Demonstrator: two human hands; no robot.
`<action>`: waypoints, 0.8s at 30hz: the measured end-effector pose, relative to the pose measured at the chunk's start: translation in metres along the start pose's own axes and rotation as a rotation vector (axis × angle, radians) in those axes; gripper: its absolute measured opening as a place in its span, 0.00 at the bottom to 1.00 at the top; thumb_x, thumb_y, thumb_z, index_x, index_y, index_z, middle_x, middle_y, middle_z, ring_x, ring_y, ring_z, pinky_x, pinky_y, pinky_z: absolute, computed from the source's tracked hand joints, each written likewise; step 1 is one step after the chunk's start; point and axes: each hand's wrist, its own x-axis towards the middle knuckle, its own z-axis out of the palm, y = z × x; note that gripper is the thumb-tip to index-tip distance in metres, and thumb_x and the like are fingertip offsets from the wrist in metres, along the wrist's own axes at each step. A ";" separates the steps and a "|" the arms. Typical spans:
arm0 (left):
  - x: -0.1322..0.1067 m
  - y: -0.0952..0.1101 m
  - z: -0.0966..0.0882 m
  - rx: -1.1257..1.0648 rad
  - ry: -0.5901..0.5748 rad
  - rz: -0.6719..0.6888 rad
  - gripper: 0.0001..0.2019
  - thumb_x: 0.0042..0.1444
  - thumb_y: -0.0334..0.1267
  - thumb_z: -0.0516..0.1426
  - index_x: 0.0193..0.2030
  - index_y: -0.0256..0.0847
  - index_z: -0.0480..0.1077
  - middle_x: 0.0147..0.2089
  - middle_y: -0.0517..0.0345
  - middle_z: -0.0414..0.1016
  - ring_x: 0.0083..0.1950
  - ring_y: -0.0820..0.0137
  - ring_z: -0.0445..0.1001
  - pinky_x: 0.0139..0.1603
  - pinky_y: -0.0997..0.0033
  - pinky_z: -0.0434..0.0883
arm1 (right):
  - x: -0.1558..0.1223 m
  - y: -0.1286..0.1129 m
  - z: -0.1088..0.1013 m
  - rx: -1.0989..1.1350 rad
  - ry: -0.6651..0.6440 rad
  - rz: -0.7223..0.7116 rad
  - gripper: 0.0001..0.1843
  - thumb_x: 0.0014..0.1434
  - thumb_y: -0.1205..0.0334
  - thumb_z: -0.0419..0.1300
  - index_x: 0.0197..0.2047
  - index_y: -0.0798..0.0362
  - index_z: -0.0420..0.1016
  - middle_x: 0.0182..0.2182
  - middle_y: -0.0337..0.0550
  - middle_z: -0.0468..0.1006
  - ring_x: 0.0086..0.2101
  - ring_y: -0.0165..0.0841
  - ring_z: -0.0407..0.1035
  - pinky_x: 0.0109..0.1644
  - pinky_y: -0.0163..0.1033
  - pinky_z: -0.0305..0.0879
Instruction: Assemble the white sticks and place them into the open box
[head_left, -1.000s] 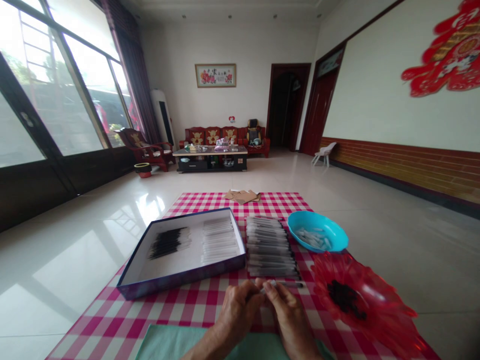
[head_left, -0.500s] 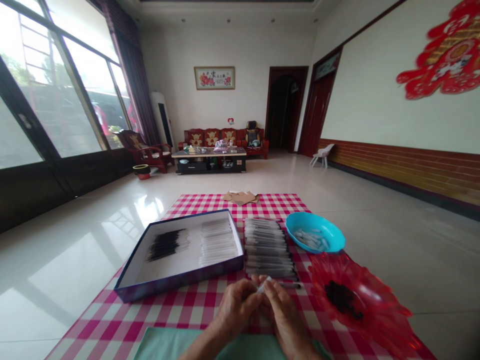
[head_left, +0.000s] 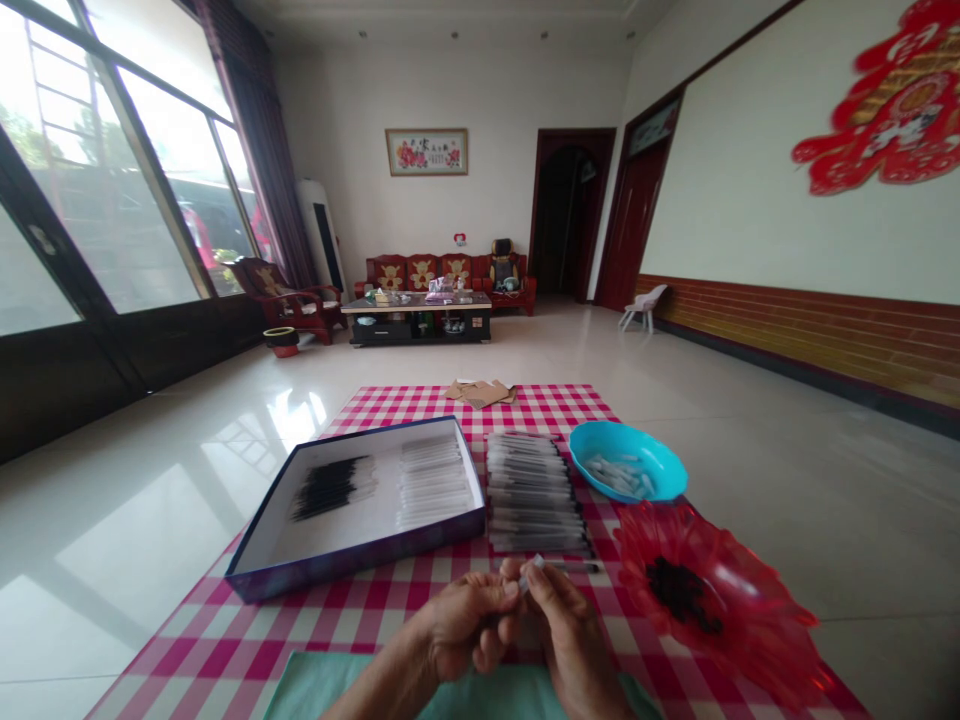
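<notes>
The left hand [head_left: 469, 625] and right hand [head_left: 571, 640] held a slim rod [head_left: 574, 567] in a narrow pinch, just above a green cloth [head_left: 390, 690]. Their fingers hid part of the rod, and its white end was too small to make out. Beyond, on a pink checked cloth [head_left: 225, 640], lay a stack of tubes [head_left: 532, 495], a shallow box [head_left: 352, 565] of dark and pale tubes, a blue bowl [head_left: 600, 428] and a red dish [head_left: 750, 600] of blurred dark bits. Cardboard scraps [head_left: 480, 393] lay farthest.
</notes>
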 end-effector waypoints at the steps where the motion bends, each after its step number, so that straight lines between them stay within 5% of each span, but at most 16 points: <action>1: -0.001 0.001 -0.002 -0.052 -0.047 -0.050 0.18 0.42 0.49 0.63 0.24 0.36 0.64 0.16 0.65 0.63 0.12 0.85 0.49 0.12 0.81 0.43 | -0.001 0.000 0.002 0.034 -0.020 0.010 0.18 0.53 0.48 0.62 0.37 0.55 0.78 0.34 0.47 0.80 0.38 0.41 0.74 0.44 0.45 0.69; 3: -0.002 0.001 -0.003 -0.097 -0.098 -0.081 0.18 0.41 0.48 0.64 0.26 0.36 0.65 0.16 0.66 0.63 0.11 0.85 0.49 0.11 0.81 0.42 | -0.003 -0.002 0.004 0.099 -0.050 0.040 0.18 0.52 0.48 0.63 0.37 0.56 0.78 0.32 0.47 0.80 0.37 0.41 0.74 0.44 0.46 0.70; 5: 0.000 -0.003 -0.001 -0.035 -0.068 0.024 0.19 0.44 0.51 0.63 0.26 0.35 0.65 0.17 0.65 0.63 0.12 0.84 0.51 0.11 0.81 0.44 | -0.003 -0.002 0.005 0.135 -0.060 0.066 0.18 0.52 0.48 0.62 0.38 0.55 0.78 0.32 0.46 0.80 0.36 0.40 0.75 0.42 0.46 0.71; 10: 0.004 -0.015 0.013 0.434 0.287 0.502 0.17 0.53 0.51 0.57 0.27 0.37 0.66 0.18 0.64 0.64 0.16 0.79 0.59 0.17 0.79 0.54 | 0.004 0.003 0.001 0.086 0.011 0.054 0.19 0.51 0.48 0.64 0.43 0.51 0.77 0.42 0.46 0.79 0.44 0.40 0.72 0.47 0.42 0.69; 14: 0.001 -0.021 0.021 0.766 0.537 0.648 0.08 0.56 0.41 0.54 0.34 0.39 0.71 0.27 0.59 0.73 0.28 0.73 0.70 0.28 0.77 0.62 | 0.003 0.003 -0.001 0.002 0.078 0.069 0.20 0.48 0.46 0.65 0.40 0.50 0.79 0.41 0.46 0.80 0.45 0.43 0.72 0.46 0.42 0.69; 17: 0.002 -0.022 0.026 0.713 0.523 0.633 0.11 0.56 0.40 0.54 0.43 0.40 0.72 0.28 0.59 0.74 0.26 0.74 0.69 0.27 0.77 0.62 | 0.002 -0.002 0.001 -0.051 0.158 0.047 0.20 0.45 0.44 0.66 0.37 0.50 0.80 0.39 0.46 0.81 0.45 0.44 0.72 0.45 0.42 0.70; 21: 0.005 -0.015 0.027 0.330 0.324 0.380 0.18 0.50 0.50 0.58 0.27 0.34 0.71 0.15 0.63 0.63 0.13 0.80 0.56 0.14 0.78 0.50 | 0.001 -0.005 0.004 -0.017 0.144 0.058 0.21 0.46 0.42 0.64 0.33 0.51 0.80 0.35 0.47 0.82 0.40 0.45 0.74 0.40 0.43 0.72; 24: 0.001 -0.007 0.022 0.109 0.189 0.199 0.19 0.45 0.51 0.61 0.22 0.34 0.67 0.15 0.62 0.64 0.11 0.82 0.54 0.11 0.79 0.45 | 0.001 -0.004 0.004 0.103 0.070 0.109 0.21 0.48 0.44 0.63 0.35 0.53 0.78 0.34 0.46 0.82 0.36 0.43 0.76 0.36 0.43 0.72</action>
